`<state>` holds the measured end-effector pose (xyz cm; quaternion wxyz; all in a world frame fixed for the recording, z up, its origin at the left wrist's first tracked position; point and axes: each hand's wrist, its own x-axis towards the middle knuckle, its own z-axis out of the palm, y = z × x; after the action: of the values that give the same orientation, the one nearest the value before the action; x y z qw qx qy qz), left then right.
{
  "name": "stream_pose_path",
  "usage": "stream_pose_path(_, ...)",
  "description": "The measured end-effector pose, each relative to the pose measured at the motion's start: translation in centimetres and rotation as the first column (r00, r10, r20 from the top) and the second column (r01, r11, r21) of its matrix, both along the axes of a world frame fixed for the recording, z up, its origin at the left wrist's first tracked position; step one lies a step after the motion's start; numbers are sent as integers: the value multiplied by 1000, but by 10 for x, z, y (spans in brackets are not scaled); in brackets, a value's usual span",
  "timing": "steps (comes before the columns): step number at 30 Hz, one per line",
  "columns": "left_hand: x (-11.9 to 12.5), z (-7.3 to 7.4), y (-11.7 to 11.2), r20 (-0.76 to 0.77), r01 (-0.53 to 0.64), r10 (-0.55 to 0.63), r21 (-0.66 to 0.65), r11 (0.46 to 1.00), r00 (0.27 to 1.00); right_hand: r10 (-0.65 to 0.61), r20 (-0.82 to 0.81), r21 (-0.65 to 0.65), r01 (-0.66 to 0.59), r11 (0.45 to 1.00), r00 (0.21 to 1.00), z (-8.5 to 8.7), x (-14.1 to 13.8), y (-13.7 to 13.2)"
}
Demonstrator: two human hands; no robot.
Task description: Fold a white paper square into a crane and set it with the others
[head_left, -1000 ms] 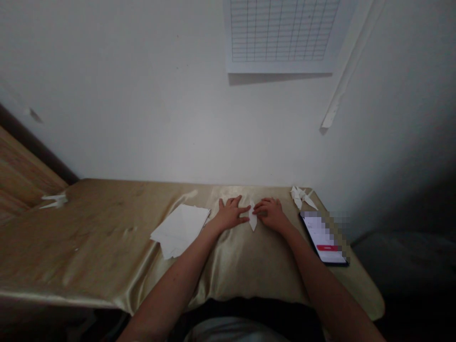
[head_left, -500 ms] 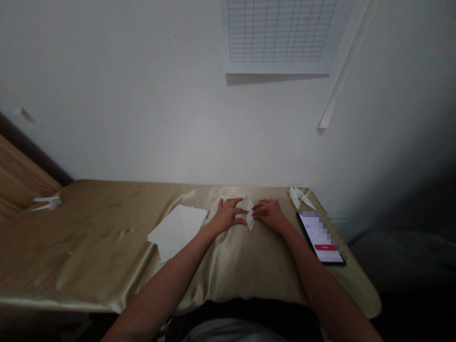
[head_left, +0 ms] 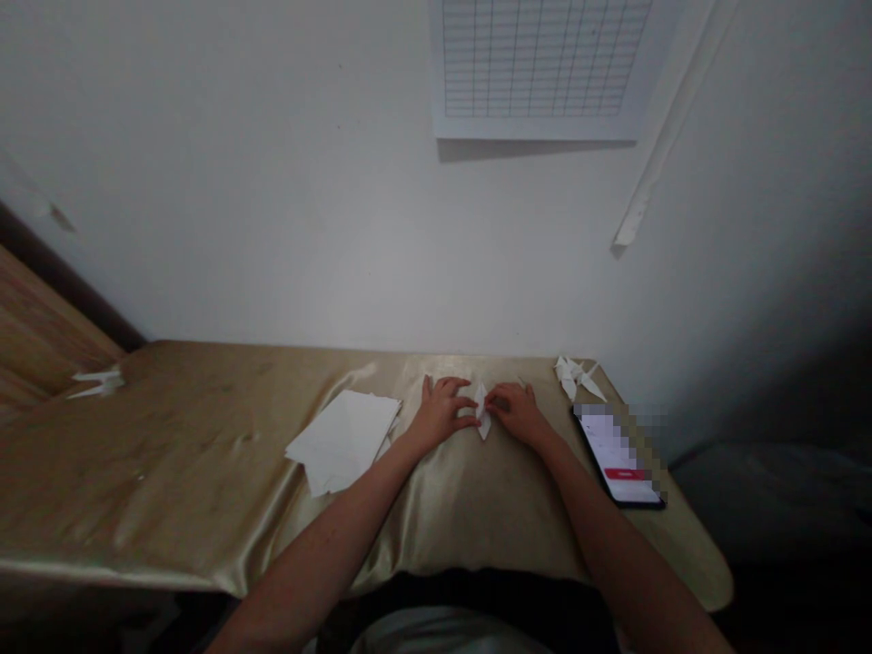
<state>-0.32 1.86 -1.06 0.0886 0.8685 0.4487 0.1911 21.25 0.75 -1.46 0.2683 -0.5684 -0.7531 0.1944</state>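
Observation:
A small white folded paper piece (head_left: 482,409), narrow and pointed toward me, lies on the gold satin cloth (head_left: 204,454) of the table. My left hand (head_left: 441,409) rests on its left side with fingertips pressing the paper. My right hand (head_left: 516,408) meets it from the right, fingers curled and pinching the paper's upper part. Both hands touch the same piece, near the far middle of the table.
A stack of white paper sheets (head_left: 344,438) lies left of my hands. Finished folded paper figures (head_left: 576,375) sit at the far right corner, and another (head_left: 96,381) at far left. A phone (head_left: 619,452) with lit screen lies right. A grid chart (head_left: 541,64) hangs on the wall.
My hands have drawn closer together on the paper piece, the right fingers now curled onto its top. The paper looks a bit shorter and more bunched.

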Motion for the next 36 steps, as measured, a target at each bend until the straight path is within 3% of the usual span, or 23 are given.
stream_pose_path(12,8,-7,3,67,-27,26,14,1000,997,103,110,105,-114,988,989,2,10,1)
stream_pose_path(23,10,-4,6,78,-58,57,8,998,995,0,60,63,-4,998,998,-7,2,7)
stream_pose_path(30,21,-3,4,127,-196,205,-76,978,971,-136,243,84,118,989,961,-10,-7,5)
stream_pose_path(36,27,-2,3,124,-277,292,-127,952,948,-172,334,118,139,983,927,-9,-14,1)
